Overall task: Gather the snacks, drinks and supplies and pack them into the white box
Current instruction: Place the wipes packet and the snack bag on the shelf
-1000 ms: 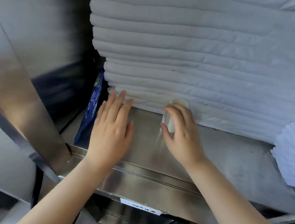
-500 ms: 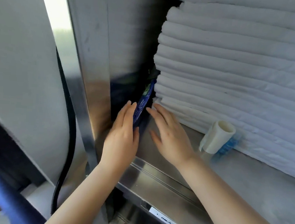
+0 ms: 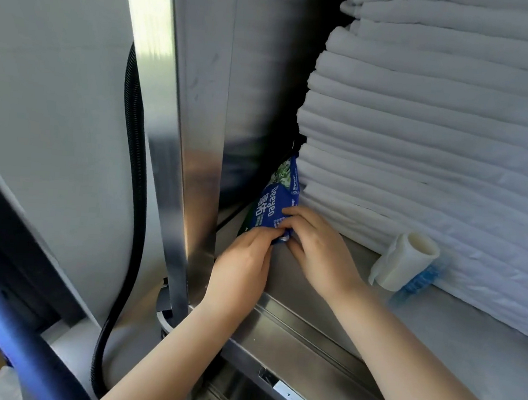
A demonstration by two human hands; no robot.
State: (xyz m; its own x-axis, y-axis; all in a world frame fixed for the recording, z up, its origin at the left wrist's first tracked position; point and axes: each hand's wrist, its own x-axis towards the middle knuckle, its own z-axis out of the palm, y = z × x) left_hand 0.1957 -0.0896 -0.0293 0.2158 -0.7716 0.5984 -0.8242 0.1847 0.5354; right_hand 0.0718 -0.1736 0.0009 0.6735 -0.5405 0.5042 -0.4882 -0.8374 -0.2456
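One stack of folded white linen (image 3: 436, 144) fills the steel shelf (image 3: 473, 352) beside one steel upright (image 3: 199, 124), and between them one blue packet (image 3: 273, 205) stands on edge, long axis tilted up and away from you, its near lower corner pinched in the grip of your left hand (image 3: 245, 257) and right hand (image 3: 320, 252), with one white roll (image 3: 405, 263) lying apart to the right.

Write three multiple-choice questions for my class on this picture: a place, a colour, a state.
1. Where is the packet? A in a drawer; B between the folded sheets and the metal wall; C on top of them.
2. What colour is most of the packet? A red; B yellow; C blue.
3. What do the left hand and right hand do? A both grip the packet; B both hang empty; C one holds a cup.
Answers: 1 B, wedged beside the stack; 2 C, blue printed face; 3 A, fingers curl round its lower corner.
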